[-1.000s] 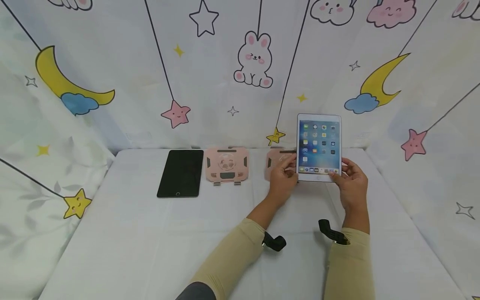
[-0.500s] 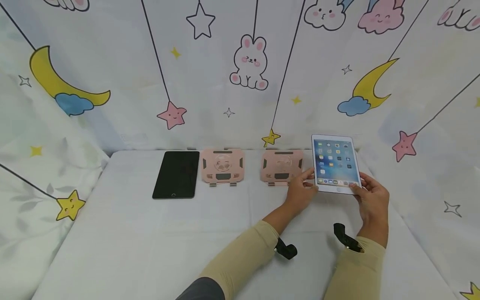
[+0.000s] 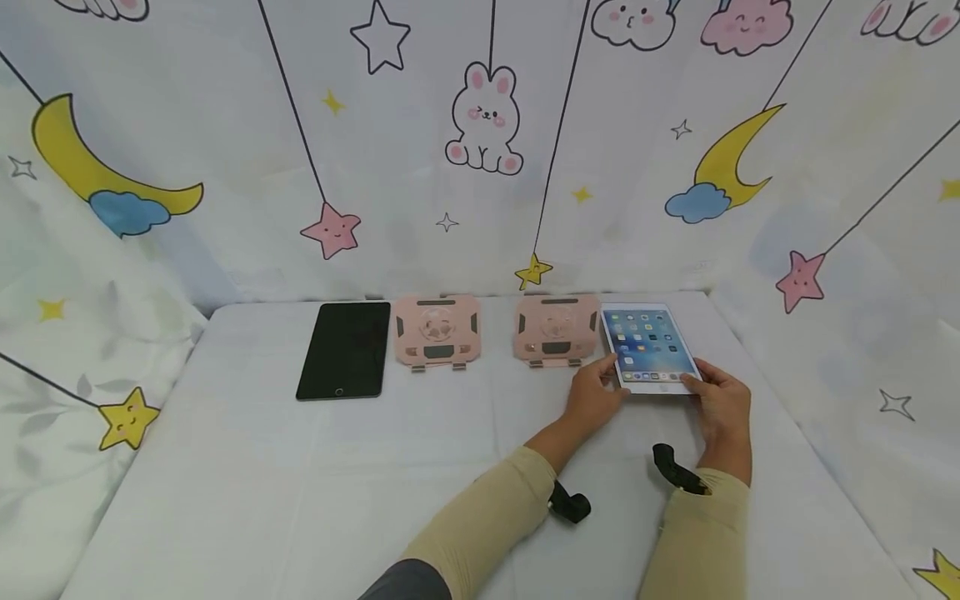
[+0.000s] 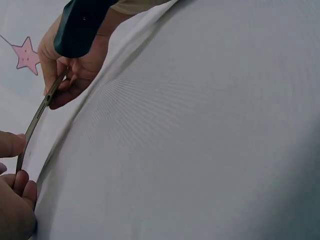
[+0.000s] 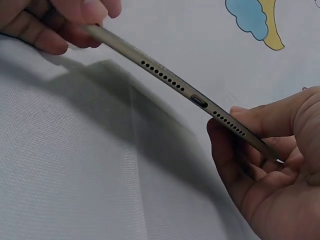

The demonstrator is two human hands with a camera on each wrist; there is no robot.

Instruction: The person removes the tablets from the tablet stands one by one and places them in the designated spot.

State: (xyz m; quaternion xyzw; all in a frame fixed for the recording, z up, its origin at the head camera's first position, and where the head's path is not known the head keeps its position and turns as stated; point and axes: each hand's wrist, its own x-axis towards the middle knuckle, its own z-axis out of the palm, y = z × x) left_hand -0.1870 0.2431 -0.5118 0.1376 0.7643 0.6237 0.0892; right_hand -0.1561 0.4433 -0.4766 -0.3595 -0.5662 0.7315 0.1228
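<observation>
A white-framed tablet (image 3: 649, 343) with its screen lit and showing app icons is at the right of the table, close over the cloth. My left hand (image 3: 592, 400) pinches its near left corner, and my right hand (image 3: 723, 408) grips the near right corner with the thumb on top. In the right wrist view the tablet's edge (image 5: 170, 80), with speaker holes and a charging port, runs between the two hands, a shadow on the cloth below it. The left wrist view shows the same thin edge (image 4: 37, 117) held at both ends.
Just left of the lit tablet lies a pink tablet case (image 3: 557, 327). A second pink case (image 3: 438, 329) sits further left, beside a black tablet (image 3: 345, 350) with a dark screen. Behind the white-covered table (image 3: 375, 500) hangs a cloth backdrop (image 3: 405, 150) printed with cartoons.
Both hands have lowered the lit tablet from a raised, upright pose towards the table, first moving right, then down. The right-hand pink case, partly covered before, now shows whole.
</observation>
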